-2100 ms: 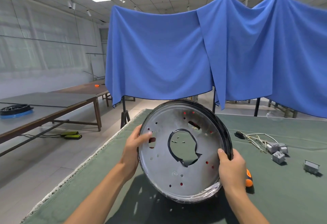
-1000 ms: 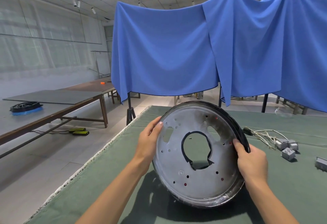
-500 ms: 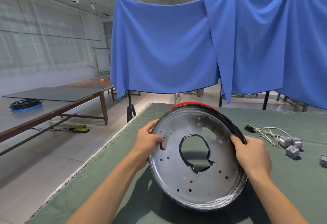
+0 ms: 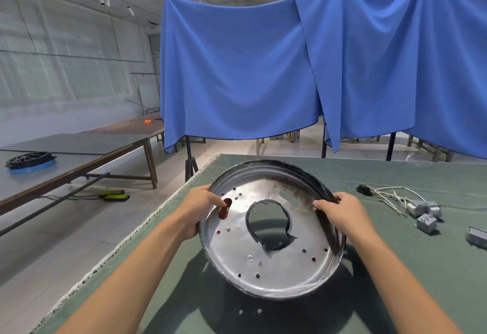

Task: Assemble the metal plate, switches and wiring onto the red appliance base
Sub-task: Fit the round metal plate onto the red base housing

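A round metal plate (image 4: pixel 274 262) with a central cut-out and several small holes sits inside the appliance base, whose red shows through the holes. The assembly is tilted toward me above the green table. My left hand (image 4: pixel 200 204) grips its left rim, thumb on the plate by a red slot. My right hand (image 4: pixel 340 212) grips the upper right rim (image 4: pixel 322 191), fingers curled over the black edge. A bundle of wiring (image 4: pixel 387 194) and grey switches (image 4: pixel 424 212) lie on the table to the right.
The green felt table (image 4: pixel 421 267) has its left edge close to my left arm. Another grey part (image 4: pixel 477 236) lies at the far right. A blue cloth (image 4: pixel 303 70) hangs behind the table. Wooden tables (image 4: pixel 79 154) stand to the left.
The plate and base have tipped from nearly upright toward flat and come lower over the table. Both hands kept hold of the rim, my right hand shifting higher along it.
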A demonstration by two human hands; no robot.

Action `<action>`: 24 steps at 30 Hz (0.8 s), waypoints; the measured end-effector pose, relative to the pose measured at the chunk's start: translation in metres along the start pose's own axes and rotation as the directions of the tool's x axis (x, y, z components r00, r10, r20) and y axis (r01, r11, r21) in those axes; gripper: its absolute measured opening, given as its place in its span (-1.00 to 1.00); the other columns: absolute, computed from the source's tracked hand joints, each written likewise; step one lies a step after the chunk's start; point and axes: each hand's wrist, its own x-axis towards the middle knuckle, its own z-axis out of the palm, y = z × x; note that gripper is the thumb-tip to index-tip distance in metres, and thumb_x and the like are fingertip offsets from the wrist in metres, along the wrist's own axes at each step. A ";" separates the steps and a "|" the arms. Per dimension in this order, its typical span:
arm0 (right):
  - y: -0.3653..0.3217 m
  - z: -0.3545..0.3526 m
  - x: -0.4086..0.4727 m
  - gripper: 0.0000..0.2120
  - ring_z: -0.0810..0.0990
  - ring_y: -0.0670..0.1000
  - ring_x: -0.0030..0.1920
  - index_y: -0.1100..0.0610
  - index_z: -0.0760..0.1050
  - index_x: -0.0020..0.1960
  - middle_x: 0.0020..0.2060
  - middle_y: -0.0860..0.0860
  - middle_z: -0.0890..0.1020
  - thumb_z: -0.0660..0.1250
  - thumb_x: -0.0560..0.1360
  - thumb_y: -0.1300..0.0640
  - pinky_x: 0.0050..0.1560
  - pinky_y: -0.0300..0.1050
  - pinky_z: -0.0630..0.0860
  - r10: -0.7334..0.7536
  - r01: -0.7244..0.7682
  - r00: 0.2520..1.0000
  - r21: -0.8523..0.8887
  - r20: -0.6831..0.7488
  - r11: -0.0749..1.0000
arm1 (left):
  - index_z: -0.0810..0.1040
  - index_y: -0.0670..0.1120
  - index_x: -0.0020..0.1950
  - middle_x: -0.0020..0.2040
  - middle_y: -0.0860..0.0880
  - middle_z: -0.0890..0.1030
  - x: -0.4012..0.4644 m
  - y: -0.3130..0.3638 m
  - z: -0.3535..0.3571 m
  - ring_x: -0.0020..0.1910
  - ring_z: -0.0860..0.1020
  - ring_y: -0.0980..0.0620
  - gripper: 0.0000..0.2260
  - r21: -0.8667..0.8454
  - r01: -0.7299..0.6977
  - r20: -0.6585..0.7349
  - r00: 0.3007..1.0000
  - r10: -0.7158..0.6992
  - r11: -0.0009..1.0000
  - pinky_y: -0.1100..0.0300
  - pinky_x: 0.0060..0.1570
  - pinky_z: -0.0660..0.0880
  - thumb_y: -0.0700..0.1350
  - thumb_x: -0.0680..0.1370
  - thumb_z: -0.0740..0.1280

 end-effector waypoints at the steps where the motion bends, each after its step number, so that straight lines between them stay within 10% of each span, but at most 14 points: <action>1: 0.000 -0.003 0.001 -0.79 0.58 0.11 -0.01 0.06 0.52 -0.05 -0.09 0.04 0.64 0.42 0.42 -0.04 0.01 -0.01 0.50 -0.015 0.015 1.000 0.021 0.007 1.000 | 0.58 -0.18 -0.04 -0.19 -0.14 0.60 0.000 0.002 0.000 -0.31 0.56 -0.07 -0.85 0.038 0.003 0.031 1.000 -0.004 0.999 0.22 -0.45 0.49 -0.36 0.46 0.30; 6: 0.003 -0.007 0.001 -0.79 0.59 0.07 -0.28 0.07 0.59 -0.12 -0.31 0.02 0.65 0.52 0.36 -0.02 -0.18 -0.04 0.53 -0.096 0.095 0.993 0.026 0.061 0.995 | 0.59 -0.13 -0.16 -0.26 -0.06 0.63 0.002 0.007 0.001 -0.28 0.60 -0.03 -0.89 0.178 0.008 0.122 0.992 -0.030 0.984 0.17 -0.35 0.49 -0.31 0.45 0.34; 13: 0.010 -0.010 0.000 -0.90 0.63 0.17 -0.11 0.16 0.64 -0.16 -0.21 0.11 0.69 0.49 0.37 0.14 -0.04 0.05 0.54 -0.065 0.065 0.998 -0.009 -0.024 0.998 | 0.38 -0.20 -0.27 -0.40 -0.09 0.52 -0.002 -0.004 0.011 -0.58 0.52 0.07 -0.87 0.106 0.034 0.133 0.990 -0.048 0.994 0.31 -0.59 0.41 -0.34 0.48 0.22; 24: 0.021 -0.004 0.005 -0.86 0.44 0.12 -0.38 0.24 0.50 -0.32 -0.48 0.09 0.49 0.36 0.40 0.22 -0.38 -0.14 0.31 0.009 -0.017 0.998 -0.139 -0.061 0.990 | 0.52 -0.17 -0.18 -0.24 -0.15 0.41 0.015 -0.021 0.015 -0.25 0.36 -0.05 -0.90 0.166 -0.089 0.000 0.996 0.090 0.982 0.13 -0.23 0.30 -0.29 0.52 0.27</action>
